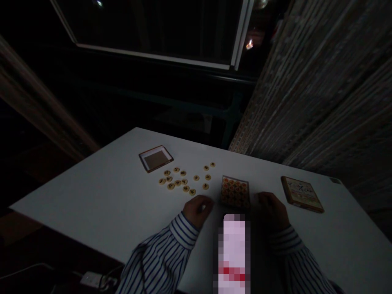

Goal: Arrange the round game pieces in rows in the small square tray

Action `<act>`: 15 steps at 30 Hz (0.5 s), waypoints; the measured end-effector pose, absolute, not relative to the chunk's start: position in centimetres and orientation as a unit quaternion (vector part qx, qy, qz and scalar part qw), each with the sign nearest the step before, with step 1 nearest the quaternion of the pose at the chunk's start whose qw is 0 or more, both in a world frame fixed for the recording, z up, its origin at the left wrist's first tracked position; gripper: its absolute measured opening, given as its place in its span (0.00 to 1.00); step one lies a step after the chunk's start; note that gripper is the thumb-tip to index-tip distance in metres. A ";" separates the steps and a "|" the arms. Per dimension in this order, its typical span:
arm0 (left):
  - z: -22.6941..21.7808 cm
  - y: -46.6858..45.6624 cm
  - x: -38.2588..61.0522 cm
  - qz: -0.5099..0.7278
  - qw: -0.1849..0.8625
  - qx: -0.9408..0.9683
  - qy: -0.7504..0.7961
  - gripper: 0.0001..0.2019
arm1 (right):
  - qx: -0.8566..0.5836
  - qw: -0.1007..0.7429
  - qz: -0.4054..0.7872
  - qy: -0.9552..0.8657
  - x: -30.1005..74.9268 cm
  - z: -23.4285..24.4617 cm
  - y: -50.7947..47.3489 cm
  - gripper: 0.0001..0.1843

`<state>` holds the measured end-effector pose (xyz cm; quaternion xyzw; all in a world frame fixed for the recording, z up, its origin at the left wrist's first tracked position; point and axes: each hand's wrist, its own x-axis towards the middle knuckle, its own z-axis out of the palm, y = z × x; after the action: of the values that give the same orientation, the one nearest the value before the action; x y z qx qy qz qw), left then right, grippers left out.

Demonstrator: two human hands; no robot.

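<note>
A small square box (221, 203) stands in front of me, filled with rows of round red-marked Chinese chess pieces (235, 188). My left hand (197, 210) rests on the table just left of it, fingers curled toward the thumb, with nothing visible in them. To the right of the box, my right hand (275, 210) is closed in a loose fist, apart from the box; nothing shows in it. Several loose pieces with dark markings (185, 188) lie scattered beyond my left hand.
An open shallow tray-like box part (156, 158) lies at the back left of the white table (101, 196). A printed flat box or lid (302, 194) lies at the right. A small dark item (335, 181) is near the far right corner. Bead-like curtains (294, 94) hang behind.
</note>
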<state>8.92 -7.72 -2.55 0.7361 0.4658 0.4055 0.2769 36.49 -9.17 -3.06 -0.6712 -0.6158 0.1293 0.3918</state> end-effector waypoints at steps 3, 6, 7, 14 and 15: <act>-2.1 -6.7 7.1 0.433 0.209 0.750 0.454 0.08 | -0.642 0.380 0.117 -0.655 35.4 -1.7 -9.1 0.14; -2.2 -5.3 5.3 0.437 0.123 0.762 0.462 0.08 | -0.609 0.368 0.097 -0.696 33.6 -0.6 -9.0 0.11; -2.4 -4.9 4.8 0.427 0.092 0.770 0.466 0.08 | -0.603 0.368 0.092 -0.702 32.9 -0.3 -8.9 0.11; -4.7 -3.9 3.2 0.380 -0.024 0.795 0.472 0.14 | -0.510 0.320 0.041 -0.797 29.0 -0.1 -7.4 0.11; -5.0 -3.9 3.1 0.370 -0.022 0.800 0.473 0.14 | -0.488 0.301 0.023 -0.819 28.6 -0.1 -7.1 0.12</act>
<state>3.07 -3.90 -5.01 0.7995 0.4728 0.3698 -0.0221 28.59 -7.14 -0.10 -0.4884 -0.8186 0.0231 0.3015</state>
